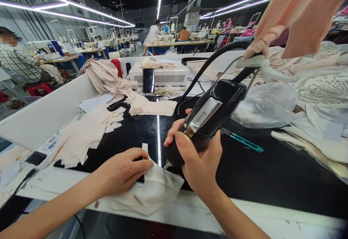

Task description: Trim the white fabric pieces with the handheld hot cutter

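Note:
My right hand (197, 161) is wrapped round a black handheld tool (209, 117) with a metal plate and a thick black cable (209, 63) running up and back. The tool's tip meets a small pale fabric piece (157, 181) at the near table edge. My left hand (122, 170) lies on that fabric, fingers pressed down on its left side, holding it flat.
A pile of beige cut fabric pieces (84, 134) lies to the left, more folded stacks (146, 106) behind. Teal snips (243, 141) and a clear plastic bag (265, 104) sit right. A phone (148, 80) leans on a white box (160, 74). Workers sit far back.

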### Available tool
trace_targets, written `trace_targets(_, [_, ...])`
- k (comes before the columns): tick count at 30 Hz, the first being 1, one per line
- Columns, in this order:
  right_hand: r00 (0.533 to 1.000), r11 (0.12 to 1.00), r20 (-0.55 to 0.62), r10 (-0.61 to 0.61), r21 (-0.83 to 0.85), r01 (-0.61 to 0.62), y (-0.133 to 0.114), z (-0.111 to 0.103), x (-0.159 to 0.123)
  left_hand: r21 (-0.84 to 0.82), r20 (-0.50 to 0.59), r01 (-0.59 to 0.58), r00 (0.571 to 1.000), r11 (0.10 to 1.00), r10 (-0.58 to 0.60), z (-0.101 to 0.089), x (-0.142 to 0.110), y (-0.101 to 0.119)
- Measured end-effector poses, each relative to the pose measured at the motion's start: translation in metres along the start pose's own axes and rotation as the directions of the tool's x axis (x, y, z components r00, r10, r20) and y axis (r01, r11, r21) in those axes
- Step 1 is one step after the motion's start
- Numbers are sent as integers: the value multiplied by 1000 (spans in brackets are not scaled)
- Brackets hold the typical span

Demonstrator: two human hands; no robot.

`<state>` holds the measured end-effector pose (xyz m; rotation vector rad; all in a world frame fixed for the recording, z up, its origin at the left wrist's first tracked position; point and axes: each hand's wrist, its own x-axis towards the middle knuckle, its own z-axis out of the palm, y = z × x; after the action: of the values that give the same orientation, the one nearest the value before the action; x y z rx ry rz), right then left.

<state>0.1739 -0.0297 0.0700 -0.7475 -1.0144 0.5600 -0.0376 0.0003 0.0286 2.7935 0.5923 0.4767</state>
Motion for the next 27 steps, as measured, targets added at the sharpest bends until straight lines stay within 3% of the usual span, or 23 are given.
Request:
trace_targets(8, [1000,1000,-20,4,22,-4,0,3,-1,224,43,-23,999,974,14,6,-9,6])
trace_targets(27, [999,999,-25,21,33,-20,10,10,-2,296,-16,-57,998,954,65,16,-12,7])
